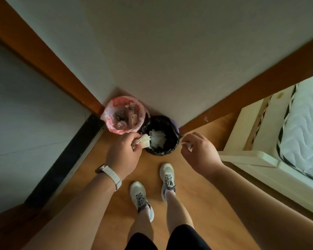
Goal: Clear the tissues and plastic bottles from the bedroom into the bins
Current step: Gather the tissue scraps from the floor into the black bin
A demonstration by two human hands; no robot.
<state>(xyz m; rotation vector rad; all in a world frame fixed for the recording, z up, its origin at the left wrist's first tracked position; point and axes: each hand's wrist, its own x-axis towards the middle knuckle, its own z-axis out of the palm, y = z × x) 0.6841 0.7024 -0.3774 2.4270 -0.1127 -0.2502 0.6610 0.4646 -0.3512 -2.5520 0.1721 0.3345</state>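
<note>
two hands hold tissues. the left hand [123,156] pinches a soft, crumpled tissue wad [145,141] over the near edge of the round black-bagged bin [160,152]. the right hand [201,154] pinches a tiny tissue scrap [186,144] beside it. both look light and tear easily, so a gentle pinch anywhere works.

The wooden floor [197,179] carries two bins in its far corner, against the wall [170,51]: a pink-lined bin [110,105] and, touching it on the right, a black-lined bin [172,147]. Two white shoes [167,177] stand near them. A bed [248,157] stands along the floor's right edge.
</note>
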